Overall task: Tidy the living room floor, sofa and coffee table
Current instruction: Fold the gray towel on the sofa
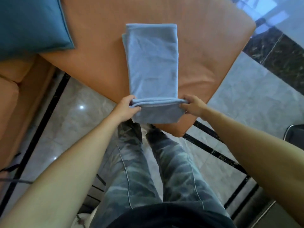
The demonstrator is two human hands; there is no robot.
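A light blue blanket (153, 63), folded into a long strip, lies on the orange sofa seat (205, 46) with its near end hanging over the seat's front edge. My left hand (126, 107) pinches the left side of the fold at the near end. My right hand (192, 106) pinches the right side of the same fold. Both hands hold the layered edge slightly raised above the seat's edge.
A teal cushion (31, 25) rests on the sofa at the upper left. Another orange sofa section (9, 96) runs along the left. Glossy marble floor (246, 96) with black inlay lines surrounds my legs. A dark object (294, 132) sits at the right edge.
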